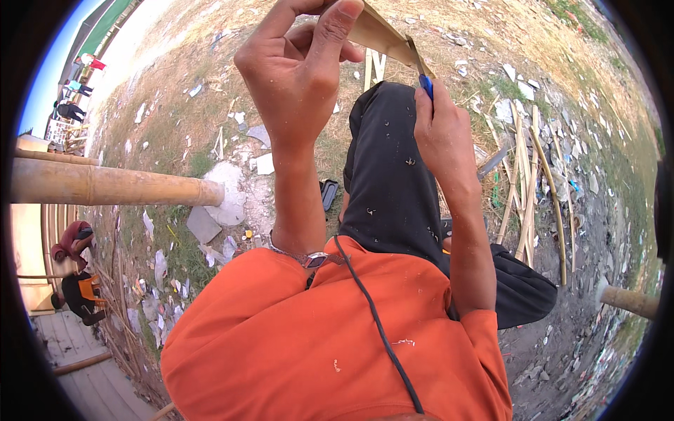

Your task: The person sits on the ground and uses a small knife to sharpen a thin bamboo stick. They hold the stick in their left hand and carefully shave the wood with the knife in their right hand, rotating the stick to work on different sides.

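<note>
My left hand (298, 67), raised at the top of the view with a watch on its wrist, pinches a flat pale bamboo strip (379, 36) between thumb and fingers. The strip slants down to the right, and its upper end runs out of the picture. My right hand (447, 140) is closed round a small knife (426, 85) with a blue handle. Its thin blade lies against the lower right end of the strip. Below both hands is my bent knee (385, 140) in black trousers, with small curled shavings on the cloth. More shavings cling to my orange shirt (330, 330).
Split bamboo strips (523, 182) lie on the littered ground to the right, beside a dark curved blade (493, 161). A thick bamboo pole (119, 184) stands at the left, another (632, 302) at the right. Two people (78, 295) are at the far left, several more farther off.
</note>
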